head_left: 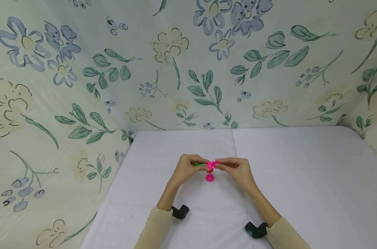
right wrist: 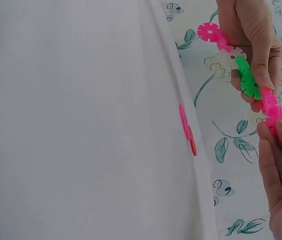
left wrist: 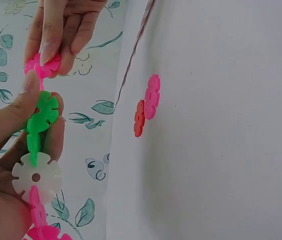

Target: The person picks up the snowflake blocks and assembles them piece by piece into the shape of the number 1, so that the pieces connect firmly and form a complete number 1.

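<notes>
A chain of notched plastic snowflake discs is held in the air between both hands. My left hand (head_left: pixel 185 167) grips it around the green discs (left wrist: pixel 43 112), its thumb at the upper green one. Beyond these come a white disc (left wrist: pixel 27 172) and pink discs (right wrist: pixel 209 32) at the chain's far end. At the near end, my right hand (head_left: pixel 238 170) pinches a bright pink disc (right wrist: pixel 280 119) between thumb and fingers. Another pink disc slots in between it and the green part. The right hand's fingertips partly cover the end disc.
On the white-covered table (head_left: pixel 306 180), a loose pink disc (head_left: pixel 209 177) and a red disc (left wrist: pixel 139 118) lie close together, just in front of the hands. A flower-printed cloth (head_left: pixel 163 69) hangs behind the table and along its left side. Black wrist cameras (head_left: pixel 256 230) sit at both sleeves.
</notes>
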A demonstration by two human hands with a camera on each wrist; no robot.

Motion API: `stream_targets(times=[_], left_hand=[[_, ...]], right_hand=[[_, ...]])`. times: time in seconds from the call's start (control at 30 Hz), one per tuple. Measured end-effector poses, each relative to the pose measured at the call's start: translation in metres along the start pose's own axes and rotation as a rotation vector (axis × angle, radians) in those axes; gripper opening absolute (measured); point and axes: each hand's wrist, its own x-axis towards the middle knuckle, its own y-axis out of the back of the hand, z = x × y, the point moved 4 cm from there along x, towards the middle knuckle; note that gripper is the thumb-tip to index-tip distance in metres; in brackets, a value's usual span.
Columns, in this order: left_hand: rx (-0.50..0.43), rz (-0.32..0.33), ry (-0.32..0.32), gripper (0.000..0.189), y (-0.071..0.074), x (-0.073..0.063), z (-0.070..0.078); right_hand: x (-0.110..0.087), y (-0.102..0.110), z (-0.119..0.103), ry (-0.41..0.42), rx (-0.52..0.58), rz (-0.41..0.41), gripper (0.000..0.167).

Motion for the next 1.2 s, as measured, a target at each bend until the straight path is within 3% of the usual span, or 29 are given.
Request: stream_targets(times=[0.37,0.57,0.77,0.97,1.2], left_hand=[[0.002,-0.017,-0.01,0.022,0.0,0.001,0.002],[0.019,-0.065,-0.004,0.025,0.002,0.001,-0.001],[0.058,-0.108,-0.045,0.028,0.001,0.0,0.001],[0.084,-0.098,-0.063,0.032,-0.001,-0.002,0.007],[0.179,-0.057,-0.094,0.038,-0.01,-0.001,0.012]], right_hand=[[0.0,-0.003,0.004,0.016,0.005,0.01,0.023],[0.0,-0.006,0.006,0.006,0.006,0.005,0.024],[-0.001,-0.008,0.007,-0.033,0.04,0.023,0.025],[-0.001,-0.008,0.007,-0.092,0.068,0.049,0.027],[-0.001,-0.009,0.011,-0.162,0.085,0.069,0.033]])
